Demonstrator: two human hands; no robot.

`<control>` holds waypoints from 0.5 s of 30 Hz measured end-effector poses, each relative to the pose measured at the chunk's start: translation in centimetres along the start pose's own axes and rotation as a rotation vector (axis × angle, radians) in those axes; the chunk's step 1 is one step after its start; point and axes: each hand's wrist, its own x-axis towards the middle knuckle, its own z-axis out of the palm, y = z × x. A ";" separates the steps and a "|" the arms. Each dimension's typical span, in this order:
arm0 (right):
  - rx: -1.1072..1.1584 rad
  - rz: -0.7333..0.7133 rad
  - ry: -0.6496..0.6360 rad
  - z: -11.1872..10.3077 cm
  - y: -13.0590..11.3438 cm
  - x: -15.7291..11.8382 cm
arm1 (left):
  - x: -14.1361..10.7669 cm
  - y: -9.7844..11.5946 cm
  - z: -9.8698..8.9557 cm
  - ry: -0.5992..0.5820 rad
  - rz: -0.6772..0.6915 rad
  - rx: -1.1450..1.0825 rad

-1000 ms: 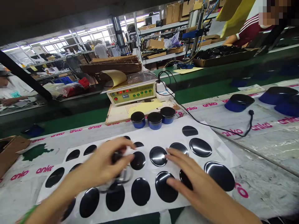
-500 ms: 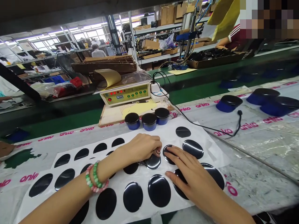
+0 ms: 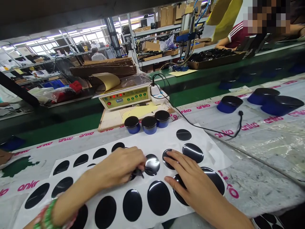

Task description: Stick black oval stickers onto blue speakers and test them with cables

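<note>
A white sheet (image 3: 164, 140) bearing rows of glossy black discs lies in front of me. My left hand (image 3: 121, 165) is over its middle, fingers pinched on a small dark crumpled piece (image 3: 138, 173) whose kind I cannot make out. Just right of those fingers is a shiny disc (image 3: 152, 164), fully in sight. My right hand (image 3: 190, 175) rests on the sheet's right side with fingers spread. Its fingertips touch a black disc (image 3: 167, 158), and its thumb lies by a lower disc (image 3: 178, 190) that it partly covers.
Several blue round pots with black tops (image 3: 149, 125) stand beyond the sheet, with others (image 3: 230, 104) at the right. A control box (image 3: 126, 97) with lit buttons sits on a board behind. A black cable (image 3: 214, 129) crosses the table. Across the green belt (image 3: 200, 86) is another person's arm (image 3: 224, 43).
My left hand has moved left, away from the shiny disc, uncovering it, with the dark piece in its fingers. My right hand keeps its place on the sheet. The view has shifted slightly.
</note>
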 end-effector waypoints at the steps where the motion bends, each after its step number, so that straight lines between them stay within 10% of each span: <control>1: -0.007 -0.006 0.013 0.1 0.0 0.0 | -1.4 -0.6 -0.8 0.035 -0.082 -0.102; 7: -0.021 -0.015 0.067 0.6 0.2 0.1 | -6.8 -1.1 -5.1 0.448 -0.313 -0.345; 15: 0.187 0.045 0.112 -0.8 -2.8 -0.6 | -0.9 4.7 -0.5 -0.040 -0.361 -0.443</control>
